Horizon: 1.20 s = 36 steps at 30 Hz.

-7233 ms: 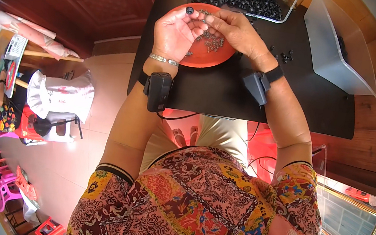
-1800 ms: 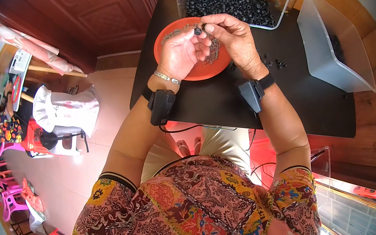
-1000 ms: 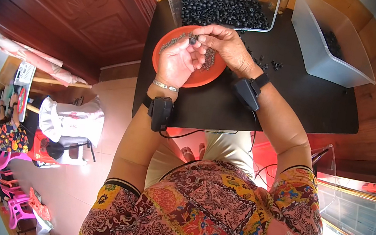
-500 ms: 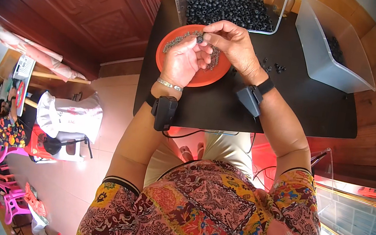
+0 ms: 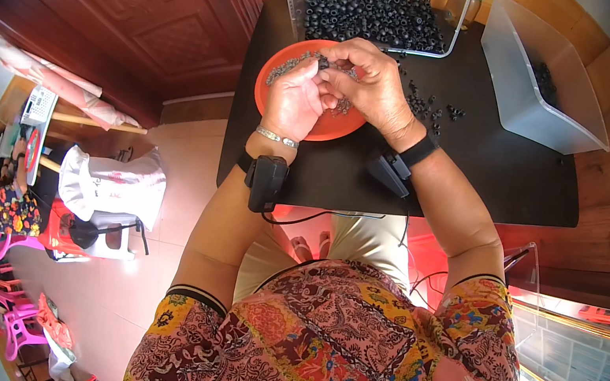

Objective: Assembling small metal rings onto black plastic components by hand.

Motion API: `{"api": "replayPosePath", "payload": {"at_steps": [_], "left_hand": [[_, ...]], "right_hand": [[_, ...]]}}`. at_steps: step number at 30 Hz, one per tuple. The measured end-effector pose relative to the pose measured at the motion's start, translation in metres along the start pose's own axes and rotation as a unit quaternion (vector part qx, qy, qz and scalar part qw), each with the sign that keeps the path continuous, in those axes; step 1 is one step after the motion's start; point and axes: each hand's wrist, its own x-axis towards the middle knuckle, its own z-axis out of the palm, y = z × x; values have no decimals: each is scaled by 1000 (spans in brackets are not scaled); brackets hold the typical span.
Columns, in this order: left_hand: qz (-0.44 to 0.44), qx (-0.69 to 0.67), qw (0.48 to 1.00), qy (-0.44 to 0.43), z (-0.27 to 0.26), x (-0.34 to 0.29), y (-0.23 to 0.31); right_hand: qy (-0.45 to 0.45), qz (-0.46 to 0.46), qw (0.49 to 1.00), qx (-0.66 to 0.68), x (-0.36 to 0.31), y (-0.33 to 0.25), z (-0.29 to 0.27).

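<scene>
Above the orange-red plate (image 5: 262, 108), my two hands meet. My left hand (image 5: 295, 101) is turned palm up, its thumb and forefinger closed on a small round black part (image 5: 323, 63). My right hand (image 5: 369, 85) bends over it with the fingers pinched at the same part; whether something small sits between those fingertips is hidden. Small greyish pieces (image 5: 284, 68) lie heaped in the plate, partly covered by my hands. Loose black parts (image 5: 436, 116) are scattered on the dark table just right of my right hand.
Behind the plate stands a clear bin (image 5: 457, 35) heaped with black ring-like parts (image 5: 373, 14). A translucent bin (image 5: 546, 129) with a few dark parts inside is at the right on the black table (image 5: 482, 179). Far left, another person (image 5: 7, 207) sits near pink plastic chairs (image 5: 20, 325).
My right hand has shifted slightly down and its fingers have curled further over the black part. My left hand stays nearly in place. More scattered black parts show beside the right wrist.
</scene>
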Motion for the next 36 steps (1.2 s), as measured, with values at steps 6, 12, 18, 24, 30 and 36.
{"api": "replayPosePath", "payload": {"at_steps": [6,12,18,24,30,36], "left_hand": [[4,-15,1000,-4,-2,-1,-1],[1,14,1000,-20,3,-1,1],[-4,-4,998,-55,6,-3,6],[14,13,999,-43,-1,0,4],[23,18,1000,2,6,-2,0],[19,8,1000,-1,2,-1,0]], "right_hand": [[25,-78,990,-113,1,-4,0],[37,-99,984,-143,3,-7,0],[16,-122,975,-186,5,-11,-4],[0,-148,973,-176,7,-11,-6],[28,-137,971,-194,4,-8,-3],[16,-118,974,-194,4,-10,-3]]}}
